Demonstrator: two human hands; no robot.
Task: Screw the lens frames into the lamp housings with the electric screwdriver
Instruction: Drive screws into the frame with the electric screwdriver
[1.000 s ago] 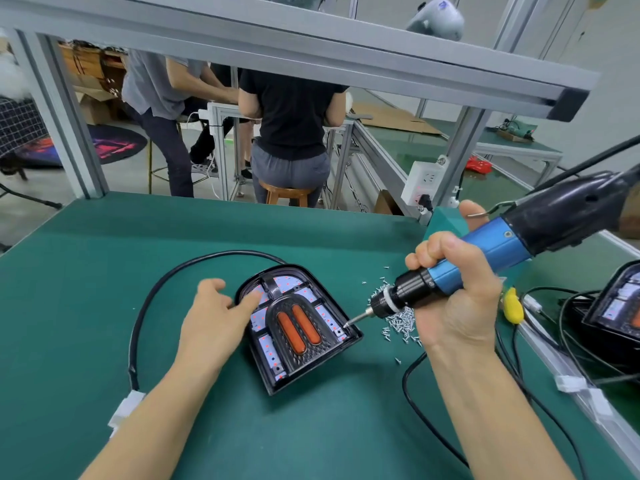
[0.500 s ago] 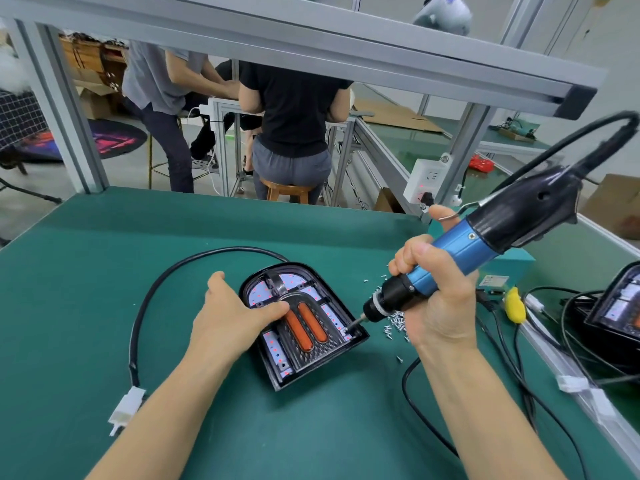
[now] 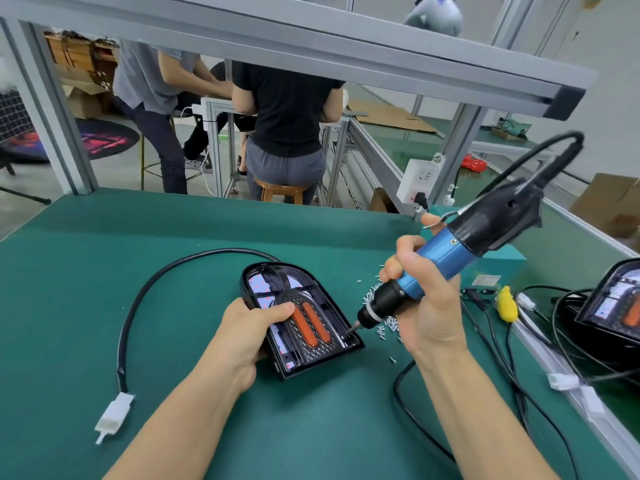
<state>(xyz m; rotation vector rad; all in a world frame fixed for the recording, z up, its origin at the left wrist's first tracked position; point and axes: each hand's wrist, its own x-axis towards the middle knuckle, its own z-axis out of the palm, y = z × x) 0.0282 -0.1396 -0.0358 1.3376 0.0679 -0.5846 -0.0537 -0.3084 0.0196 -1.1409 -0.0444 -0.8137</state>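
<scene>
Lamp (image 3: 304,320) lies mid-worktop (image 3: 86,271). Left hand (image 3: 249,337) grips its left edge, thumb on the frame. Right hand (image 3: 426,299) clamps the screwdriver (image 3: 433,268), bit at the lamp's near-right corner. Likely one screw underway; loose screws (image 3: 384,323) beside it, second lamp (image 3: 616,303) far right.

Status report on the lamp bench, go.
Left hand grips black arch-shaped lamp housing. Right hand holds blue-and-black electric screwdriver, bit at housing's right edge. Loose silver screws beside it, nothing blocking.

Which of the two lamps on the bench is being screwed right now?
The lamp in the middle: the left hand holds it and the screwdriver tip touches its right edge. The other lamp sits untouched at far right.
</scene>
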